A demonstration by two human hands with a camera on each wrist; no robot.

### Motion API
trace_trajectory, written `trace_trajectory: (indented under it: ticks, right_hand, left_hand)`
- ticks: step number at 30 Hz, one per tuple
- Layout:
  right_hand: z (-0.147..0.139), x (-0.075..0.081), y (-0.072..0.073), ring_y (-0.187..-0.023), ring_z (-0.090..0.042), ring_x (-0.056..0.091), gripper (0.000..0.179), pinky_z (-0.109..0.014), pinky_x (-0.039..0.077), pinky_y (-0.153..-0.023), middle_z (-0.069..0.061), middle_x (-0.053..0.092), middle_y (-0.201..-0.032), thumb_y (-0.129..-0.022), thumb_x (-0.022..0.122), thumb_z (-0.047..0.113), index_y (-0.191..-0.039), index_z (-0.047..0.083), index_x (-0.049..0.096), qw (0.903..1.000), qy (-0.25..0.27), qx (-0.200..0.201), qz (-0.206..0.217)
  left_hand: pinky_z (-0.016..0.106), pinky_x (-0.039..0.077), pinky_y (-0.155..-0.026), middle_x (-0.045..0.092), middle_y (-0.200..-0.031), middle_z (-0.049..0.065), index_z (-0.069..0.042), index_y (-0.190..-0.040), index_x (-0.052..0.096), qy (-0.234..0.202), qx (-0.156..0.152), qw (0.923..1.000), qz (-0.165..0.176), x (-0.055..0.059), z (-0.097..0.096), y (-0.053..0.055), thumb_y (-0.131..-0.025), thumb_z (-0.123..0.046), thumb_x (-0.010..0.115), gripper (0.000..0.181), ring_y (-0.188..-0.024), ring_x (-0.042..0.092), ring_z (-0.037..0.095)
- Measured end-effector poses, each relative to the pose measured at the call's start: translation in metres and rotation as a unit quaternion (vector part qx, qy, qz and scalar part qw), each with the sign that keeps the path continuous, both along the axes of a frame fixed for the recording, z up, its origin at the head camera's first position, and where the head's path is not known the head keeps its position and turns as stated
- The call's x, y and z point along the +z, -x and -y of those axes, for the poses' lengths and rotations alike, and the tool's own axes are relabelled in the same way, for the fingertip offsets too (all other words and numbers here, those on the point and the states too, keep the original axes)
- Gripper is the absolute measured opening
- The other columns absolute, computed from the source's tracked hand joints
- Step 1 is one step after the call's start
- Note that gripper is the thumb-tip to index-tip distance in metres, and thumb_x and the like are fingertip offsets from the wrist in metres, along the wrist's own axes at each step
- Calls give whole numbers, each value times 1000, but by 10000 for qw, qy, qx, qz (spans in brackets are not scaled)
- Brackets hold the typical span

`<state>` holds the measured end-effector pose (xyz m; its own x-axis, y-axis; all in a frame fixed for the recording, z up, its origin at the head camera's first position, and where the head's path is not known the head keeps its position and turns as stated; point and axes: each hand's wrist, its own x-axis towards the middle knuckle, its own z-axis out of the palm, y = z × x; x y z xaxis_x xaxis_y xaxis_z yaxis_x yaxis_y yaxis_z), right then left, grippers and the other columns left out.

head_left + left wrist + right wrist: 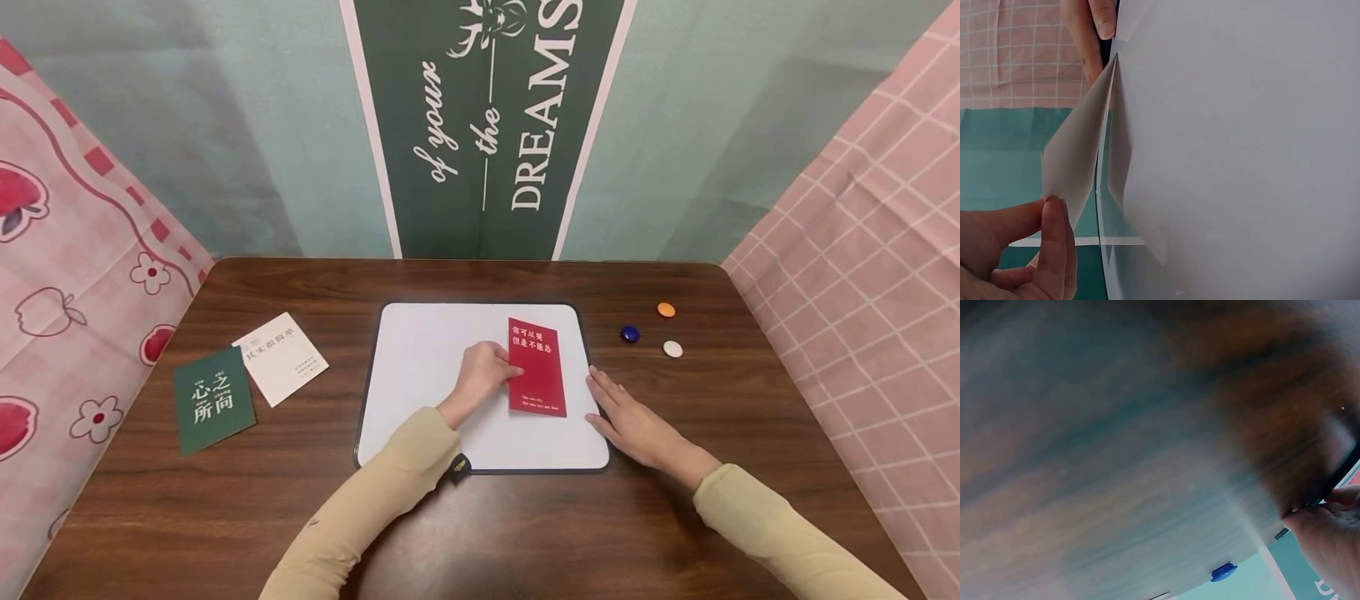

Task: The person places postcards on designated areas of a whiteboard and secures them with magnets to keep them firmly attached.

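Observation:
My left hand (pixel 478 373) pinches the left edge of a red card (pixel 542 379) with pale printed writing, over the right half of a dark-rimmed whiteboard (pixel 420 367). Seen from the left wrist, the card's pale back (pixel 1079 144) slants up from the board, one corner close to the board's surface. My right hand (pixel 633 425) rests along the whiteboard's right edge, fingers straight and thumb apart. From the right wrist, part of that hand (pixel 1329 540) shows at the board's dark rim.
Left of the board, a green card (pixel 215 400) partly overlaps a white card (pixel 281 360). Orange (pixel 666 309), blue (pixel 630 333) and white (pixel 672 349) round pieces lie on the wooden table (pixel 525 533) at right. A small black object (pixel 459 468) sits at the board's near edge.

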<state>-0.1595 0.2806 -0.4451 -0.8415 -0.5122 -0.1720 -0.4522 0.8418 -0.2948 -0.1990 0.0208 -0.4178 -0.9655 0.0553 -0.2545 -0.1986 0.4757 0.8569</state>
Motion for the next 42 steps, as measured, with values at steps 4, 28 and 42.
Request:
trace_trajectory:
  ticks: [4, 28, 42]
  right_hand:
    - [-1, 0, 1, -137, -28, 19, 70, -46, 26, -105, -12, 18, -150, -91, 50, 42, -145, 7, 22, 10000, -3, 31, -16]
    - [-4, 7, 8, -136, -29, 20, 71, -46, 27, -105, -11, 18, -150, -90, 51, 42, -145, 8, 22, 9999, 19, 49, 111]
    - [-5, 11, 11, -136, -30, 20, 71, -47, 28, -104, -12, 18, -150, -90, 51, 41, -145, 6, 22, 9998, 13, 113, 145]
  left_hand:
    - [21, 47, -54, 63, -75, 8, 3, -90, 62, 136, -42, 9999, -99, 0, -5, 0, -77, -12, 73, 23, -57, 58, 14]
    - [19, 38, -53, 54, -55, 2, 2, -87, 65, 998, -471, 9936, -243, 4, -24, 4, -75, -13, 75, 22, -51, 50, 13]
    - [21, 42, -59, 63, -69, 2, 1, -96, 66, 1144, -615, 9908, -375, 4, -33, 7, -76, -12, 74, 26, -61, 56, 12]
